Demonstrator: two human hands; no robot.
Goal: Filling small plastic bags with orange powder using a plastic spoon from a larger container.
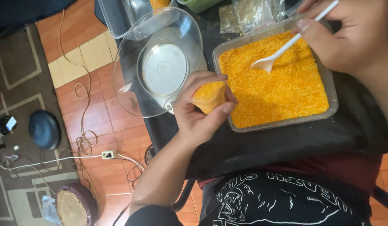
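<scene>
- Nearest the camera, at the bottom of the head view, is the person's dark printed shirt (282, 201), pressed against the edge of the black-covered counter (261, 146).
- Left hand (200, 111): its grip is closed around a small clear bag (208, 96), partly filled with orange-yellow grains and held just beside the near left corner of the tray.
- Right hand (345, 37): fingers pinch the handle of a white plastic spoon (282, 50), whose bowl rests in the grains (278, 83).
- Those grains fill a clear rectangular tray (333, 109) on the counter.
- Left of the tray stands a white scale (164, 69) carrying a clear bowl (127, 92); empty bags (248, 14) lie beyond.
- Below on the tiled floor (102, 125) run cords (83, 138) to a wall plug block.
- Judging by this, scooping grains into the bag is the step in hand; the next move would call for lifting a level spoonful and holding the bag's mouth open under it.
</scene>
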